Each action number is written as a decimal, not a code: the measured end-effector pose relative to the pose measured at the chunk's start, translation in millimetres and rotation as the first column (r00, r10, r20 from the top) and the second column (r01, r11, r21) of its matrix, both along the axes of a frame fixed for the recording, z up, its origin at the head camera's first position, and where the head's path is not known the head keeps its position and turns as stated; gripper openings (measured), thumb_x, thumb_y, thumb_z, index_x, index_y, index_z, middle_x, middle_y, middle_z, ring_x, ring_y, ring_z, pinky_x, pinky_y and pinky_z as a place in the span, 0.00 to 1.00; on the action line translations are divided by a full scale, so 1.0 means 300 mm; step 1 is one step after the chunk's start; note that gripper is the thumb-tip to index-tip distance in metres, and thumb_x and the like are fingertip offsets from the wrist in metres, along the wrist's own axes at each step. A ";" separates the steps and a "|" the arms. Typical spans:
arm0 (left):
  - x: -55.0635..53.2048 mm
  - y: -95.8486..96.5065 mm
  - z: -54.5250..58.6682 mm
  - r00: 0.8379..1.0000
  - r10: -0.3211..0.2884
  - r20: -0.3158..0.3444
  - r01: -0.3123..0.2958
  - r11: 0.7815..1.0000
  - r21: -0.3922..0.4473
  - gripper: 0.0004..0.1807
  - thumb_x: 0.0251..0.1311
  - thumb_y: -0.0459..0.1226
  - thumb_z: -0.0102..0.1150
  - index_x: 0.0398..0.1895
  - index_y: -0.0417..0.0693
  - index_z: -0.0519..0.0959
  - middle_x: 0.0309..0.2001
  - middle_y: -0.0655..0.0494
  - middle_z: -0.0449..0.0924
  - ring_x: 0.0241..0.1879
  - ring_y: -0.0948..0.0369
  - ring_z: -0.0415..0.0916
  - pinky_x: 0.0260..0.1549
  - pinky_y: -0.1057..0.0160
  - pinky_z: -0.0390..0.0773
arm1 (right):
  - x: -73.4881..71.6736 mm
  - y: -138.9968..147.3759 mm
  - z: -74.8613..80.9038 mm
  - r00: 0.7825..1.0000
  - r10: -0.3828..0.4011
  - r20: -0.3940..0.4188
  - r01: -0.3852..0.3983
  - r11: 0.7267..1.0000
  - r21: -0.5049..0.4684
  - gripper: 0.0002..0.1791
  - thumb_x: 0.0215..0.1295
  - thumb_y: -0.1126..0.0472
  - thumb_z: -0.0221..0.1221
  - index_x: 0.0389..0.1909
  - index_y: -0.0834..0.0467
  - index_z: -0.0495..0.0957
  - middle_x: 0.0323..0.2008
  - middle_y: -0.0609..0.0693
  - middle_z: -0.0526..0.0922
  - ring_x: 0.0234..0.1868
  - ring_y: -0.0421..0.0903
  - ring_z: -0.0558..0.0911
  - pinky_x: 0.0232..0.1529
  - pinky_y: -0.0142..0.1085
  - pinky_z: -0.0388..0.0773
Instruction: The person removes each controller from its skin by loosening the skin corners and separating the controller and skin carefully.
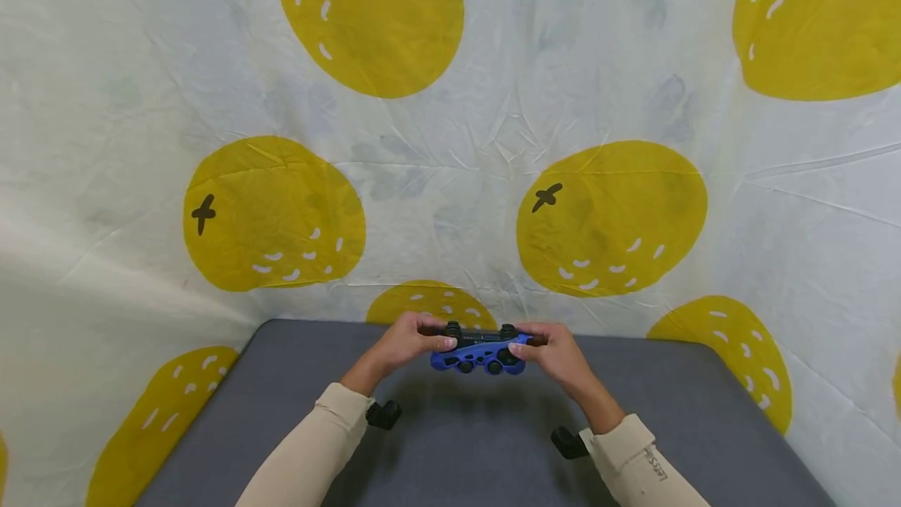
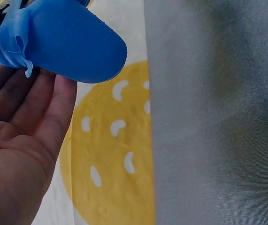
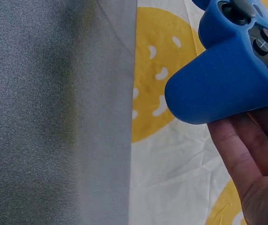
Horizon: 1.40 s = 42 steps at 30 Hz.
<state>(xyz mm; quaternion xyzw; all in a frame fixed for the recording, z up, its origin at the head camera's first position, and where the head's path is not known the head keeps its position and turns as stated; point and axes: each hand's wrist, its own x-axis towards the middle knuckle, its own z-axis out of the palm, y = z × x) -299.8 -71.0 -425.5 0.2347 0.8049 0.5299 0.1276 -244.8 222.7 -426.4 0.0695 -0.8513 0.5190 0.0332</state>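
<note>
A game controller (image 1: 482,339) with a blue rubbery sleeve (image 2: 77,44) is held up between both hands, above the grey table. My left hand (image 1: 407,344) grips its left end, the thumb on the near side. From the other end my right hand (image 1: 561,357) pinches it, thumb near the buttons. Dark controller body shows along the upper part in the head view. The sleeve edge looks bunched and wavy beside the left fingers (image 2: 42,110) in the left wrist view. In the right wrist view the sleeve (image 3: 223,84) covers a grip, with black buttons (image 3: 260,46) and a thumbstick showing.
The grey table (image 1: 464,444) spreads beneath the hands. Behind it and at its sides hangs a pale sheet (image 1: 436,139) printed with yellow fruit. Black wrist devices (image 1: 383,415) stick out below both forearms.
</note>
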 end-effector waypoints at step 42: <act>0.002 0.007 -0.061 0.992 0.022 0.124 -0.027 0.999 0.038 0.24 0.72 0.50 0.63 0.57 0.40 0.86 0.57 0.43 0.87 0.53 0.54 0.85 0.56 0.44 0.85 | 0.003 -0.023 -0.006 0.983 -0.020 0.182 0.039 0.994 -0.105 0.20 0.70 0.62 0.66 0.54 0.73 0.83 0.37 0.57 0.92 0.35 0.45 0.90 0.49 0.53 0.88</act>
